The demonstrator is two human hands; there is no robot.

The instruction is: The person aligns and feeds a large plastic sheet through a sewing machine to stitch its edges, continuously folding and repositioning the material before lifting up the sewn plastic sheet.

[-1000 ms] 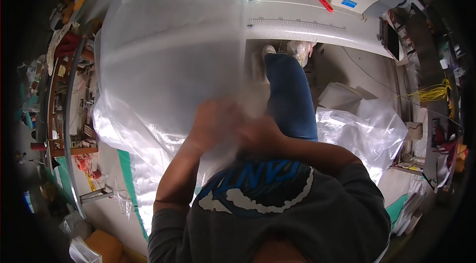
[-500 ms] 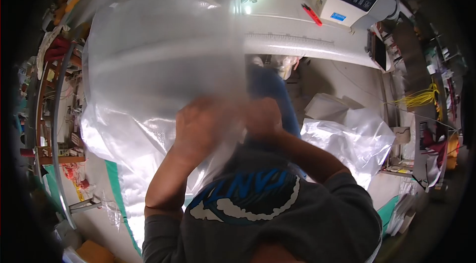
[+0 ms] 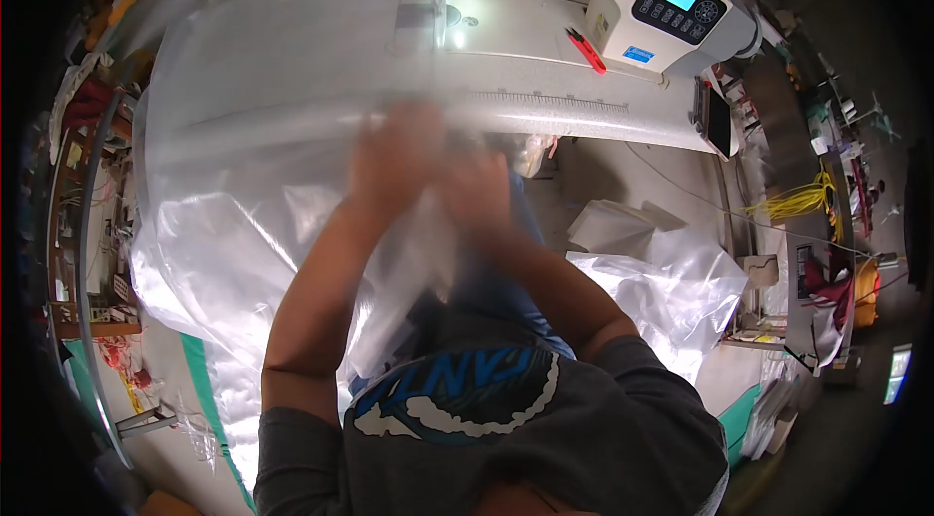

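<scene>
A large translucent plastic sheet [image 3: 263, 78] covers the left part of the sewing table and hangs down over its front edge. My left hand [image 3: 397, 151] lies against the sheet's right part near the table edge, its fingers smeared by motion. Close beside it on the right is my right hand [image 3: 475, 187], also blurred, at the sheet's right edge. What the fingers of either hand do cannot be made out. The sewing machine [image 3: 623, 0] stands beyond my hands, its head over the sheet's right edge and its lamp lit.
A red cutter [image 3: 587, 51] lies on the machine bed, right of the needle area. A printed ruler [image 3: 555, 100] runs along the table's front. A phone [image 3: 717, 122] sits at the right end. Crumpled plastic [image 3: 671, 297] lies to the lower right.
Both hands have moved forward toward the table edge, along the sheet's right side. The sheet's front part now hangs in more folds. The view has shifted, showing more of the machine.
</scene>
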